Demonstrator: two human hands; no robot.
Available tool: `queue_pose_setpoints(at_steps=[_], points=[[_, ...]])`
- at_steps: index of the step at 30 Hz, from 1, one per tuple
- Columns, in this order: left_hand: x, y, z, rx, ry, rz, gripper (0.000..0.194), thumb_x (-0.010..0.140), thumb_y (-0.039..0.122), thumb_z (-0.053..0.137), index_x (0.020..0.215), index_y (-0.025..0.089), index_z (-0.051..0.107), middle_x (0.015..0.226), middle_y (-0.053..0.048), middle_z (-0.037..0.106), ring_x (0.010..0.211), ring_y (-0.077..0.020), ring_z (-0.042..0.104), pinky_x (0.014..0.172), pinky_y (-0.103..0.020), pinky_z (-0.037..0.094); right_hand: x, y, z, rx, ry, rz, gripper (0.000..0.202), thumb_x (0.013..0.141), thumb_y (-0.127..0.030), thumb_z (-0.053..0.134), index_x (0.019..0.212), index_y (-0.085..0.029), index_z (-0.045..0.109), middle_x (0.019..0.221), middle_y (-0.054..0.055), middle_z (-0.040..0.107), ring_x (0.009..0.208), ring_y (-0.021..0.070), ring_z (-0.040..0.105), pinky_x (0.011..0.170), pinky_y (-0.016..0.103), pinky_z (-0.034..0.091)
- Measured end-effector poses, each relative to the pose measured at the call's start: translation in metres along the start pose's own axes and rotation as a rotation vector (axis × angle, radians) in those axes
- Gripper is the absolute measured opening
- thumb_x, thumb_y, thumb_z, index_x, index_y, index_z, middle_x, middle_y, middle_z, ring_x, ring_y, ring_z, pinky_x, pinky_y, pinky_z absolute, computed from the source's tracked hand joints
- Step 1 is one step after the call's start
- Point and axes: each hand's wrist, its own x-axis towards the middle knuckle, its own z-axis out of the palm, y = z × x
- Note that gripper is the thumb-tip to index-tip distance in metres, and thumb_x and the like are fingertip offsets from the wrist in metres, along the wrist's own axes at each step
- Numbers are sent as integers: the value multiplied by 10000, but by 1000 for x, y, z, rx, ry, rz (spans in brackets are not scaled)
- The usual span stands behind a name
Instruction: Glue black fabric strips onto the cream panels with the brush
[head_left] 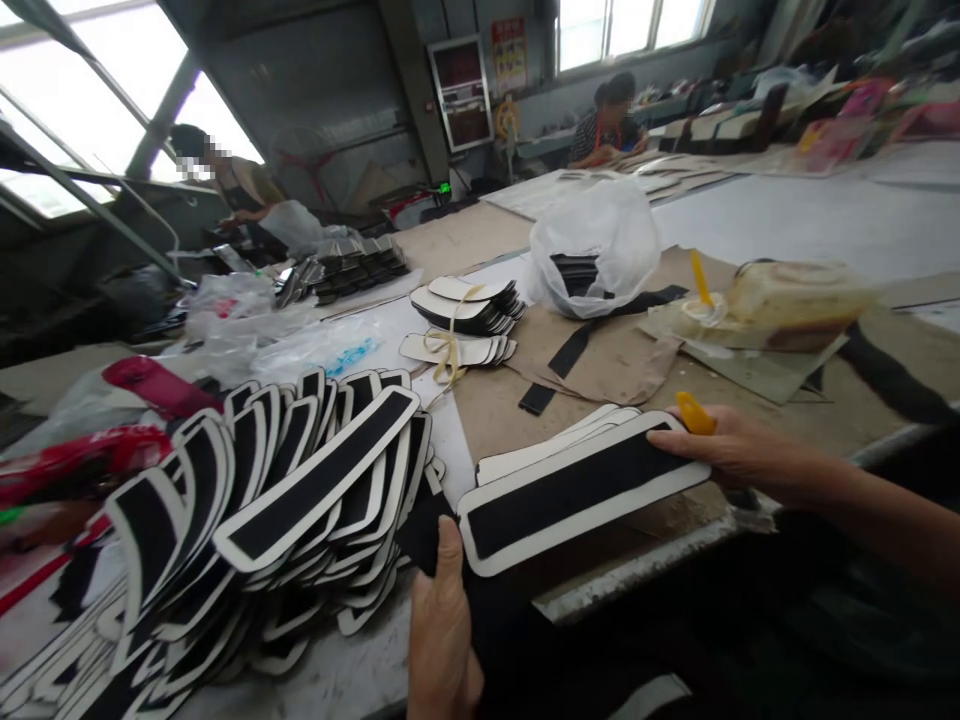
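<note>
My right hand [724, 450] grips the right end of a long white panel [585, 548] with rounded corners and a black strip [570, 490] along its middle. A short yellow handle [695, 413] pokes out above the fingers of the same hand; its other end is hidden. My left hand [442, 625], thumb up, is closed at the table edge, just below the panel's left end. Under its thumb shows a piece of black material [424, 532]; the fingers are partly hidden. Beyond the held panel lie more white panels [555, 440].
A large fanned heap of panels [315, 480] covers the left side. Behind are a tied stack [465, 305], a plastic bag [600, 230] with black pieces, a glue-stained container [795, 300] and a pot with a yellow stick [702, 280]. Two people work farther back.
</note>
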Motion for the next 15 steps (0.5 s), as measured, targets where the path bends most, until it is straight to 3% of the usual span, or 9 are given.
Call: queue_pose_setpoints(at_steps=[3,6,11,15], points=[[0,-4,1,-103,-56,-6,510,746,319,710,1216,200,552,1104,-80,674,1042,-239,613,931,-363,484,1,4,0,-17,20,0,396,650,-543,690,590,-190,521,564,-21,456,510,110,384,459,252,317],[0,-6,3,-142,-65,-2,495,726,144,704,1201,176,565,1068,-79,688,1009,-242,629,917,-372,496,1,5,0,2,21,25,383,631,-539,705,619,-194,538,557,-23,452,487,105,368,421,246,291],[5,-8,2,-102,-20,5,481,722,150,710,1185,175,582,1055,-74,691,1015,-239,626,936,-375,479,-1,3,0,112,-31,116,418,613,-530,725,642,-196,475,503,-66,362,420,61,286,373,214,198],[7,-3,2,-101,-9,-48,459,749,140,675,1195,184,577,1050,-72,693,1014,-228,627,956,-367,459,-2,0,-1,172,-78,69,395,630,-495,733,645,-181,494,520,-63,365,430,52,293,369,200,211]])
